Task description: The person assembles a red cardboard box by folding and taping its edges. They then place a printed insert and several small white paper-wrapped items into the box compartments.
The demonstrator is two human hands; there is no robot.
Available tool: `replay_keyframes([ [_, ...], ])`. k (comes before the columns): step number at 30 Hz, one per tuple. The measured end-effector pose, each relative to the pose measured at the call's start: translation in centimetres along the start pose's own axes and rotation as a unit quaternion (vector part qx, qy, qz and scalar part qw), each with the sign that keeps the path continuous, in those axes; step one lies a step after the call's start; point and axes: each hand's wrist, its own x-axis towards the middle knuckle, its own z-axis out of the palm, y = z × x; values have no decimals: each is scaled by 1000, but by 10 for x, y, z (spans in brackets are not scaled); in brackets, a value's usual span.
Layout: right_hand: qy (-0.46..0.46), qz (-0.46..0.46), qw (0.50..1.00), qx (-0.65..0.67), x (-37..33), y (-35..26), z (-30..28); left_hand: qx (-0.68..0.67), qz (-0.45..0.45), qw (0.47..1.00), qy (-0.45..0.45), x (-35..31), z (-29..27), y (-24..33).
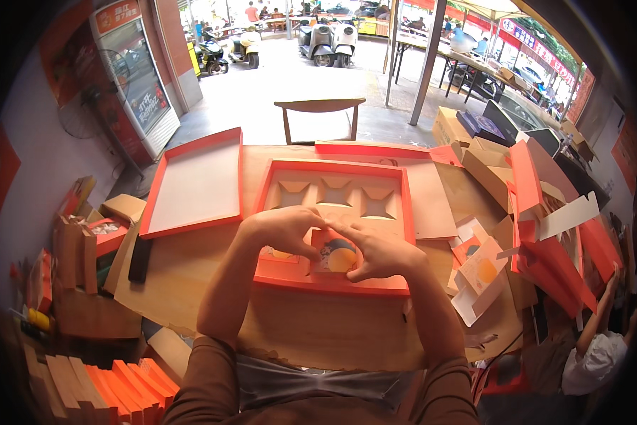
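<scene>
A shallow orange-red gift box (404, 205) lies on the table in front of me, fitted with a tan insert (336, 171) with several square openings. In its near row, a small square box (337, 256) with a dark and yellow picture on top sits between my hands. My left hand (288, 230) curves over its left side, thumb lowered beside it. My right hand (381, 249) grips its right side, thumb at the near edge. The fingertips of both hands meet beyond it. A similar small printed box (282, 253) shows partly under my left wrist.
An orange-rimmed lid (196, 185) lies on the table's left. Folded small cartons (480, 268) and a flat panel (432, 202) lie to the right. Orange and brown cardboard (527, 170) is piled at far right, where another person's arm (600, 308) reaches in. A chair (320, 106) stands beyond the table.
</scene>
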Motion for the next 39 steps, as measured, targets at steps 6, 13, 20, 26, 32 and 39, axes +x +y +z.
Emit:
replay_keyframes([
  [6,31,-14,998,-44,-1,-1,7,14,-61,996,58,-10,-7,-6],
  [13,36,40,993,-107,2,-17,10,2,-57,997,54,-11,-11,1],
  [20,66,-9,994,-89,4,-7,16,6,-55,997,61,-7,-7,-3],
  [26,32,-3,999,-39,6,3,11,-8,-22,996,84,-2,-1,-11],
  [32,32,-3,997,-76,5,-7,10,-6,-46,999,22,-3,-15,8],
  [39,-1,-12,1000,-17,9,6,9,-35,-99,995,4,-2,-15,10],
])
